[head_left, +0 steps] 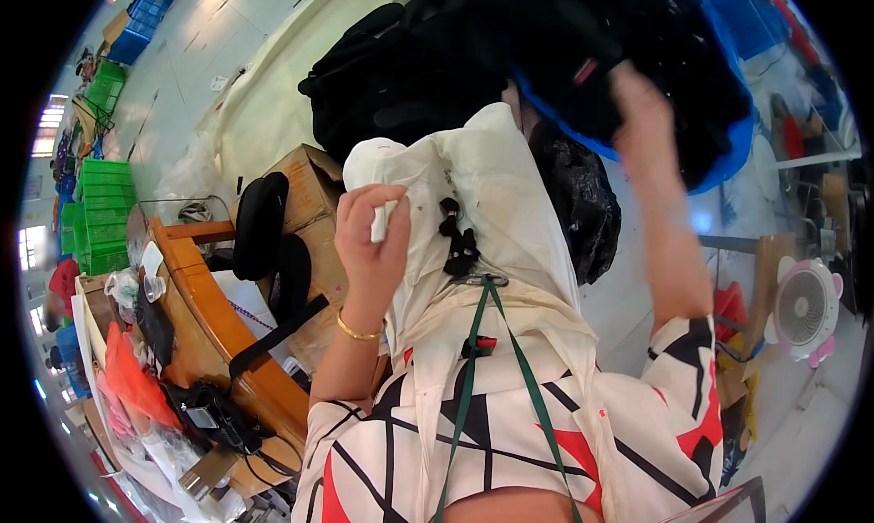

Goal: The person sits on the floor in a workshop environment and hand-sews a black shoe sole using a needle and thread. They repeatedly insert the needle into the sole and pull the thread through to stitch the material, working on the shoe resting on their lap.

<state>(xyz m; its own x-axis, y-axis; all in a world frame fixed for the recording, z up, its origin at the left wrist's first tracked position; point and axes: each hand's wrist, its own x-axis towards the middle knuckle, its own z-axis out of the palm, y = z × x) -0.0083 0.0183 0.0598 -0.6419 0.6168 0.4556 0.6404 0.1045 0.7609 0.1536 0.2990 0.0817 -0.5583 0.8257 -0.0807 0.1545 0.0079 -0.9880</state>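
My left hand [369,250] is raised over my lap, its fingers closed round a small white block-like piece [381,223] whose exact kind I cannot make out. At the upper right my right hand [640,104] is smeared by motion. Its fingers disappear into a blurred black fabric piece [564,31] with a small red tag, which it appears to grip. Beneath it is a blue bag [742,150] full of black fabric items. A heap of similar black items [391,86] lies beyond my knees. Small knotted black bits [455,241] rest on the white apron cloth [523,195].
On my left stand a cardboard box [314,191] and a wooden stool frame [214,314], with black padded pieces [261,223] leaning there. Green crates [105,209] are farther left. A black plastic bag [574,204] lies beside my right knee; a fan [806,306] stands right.
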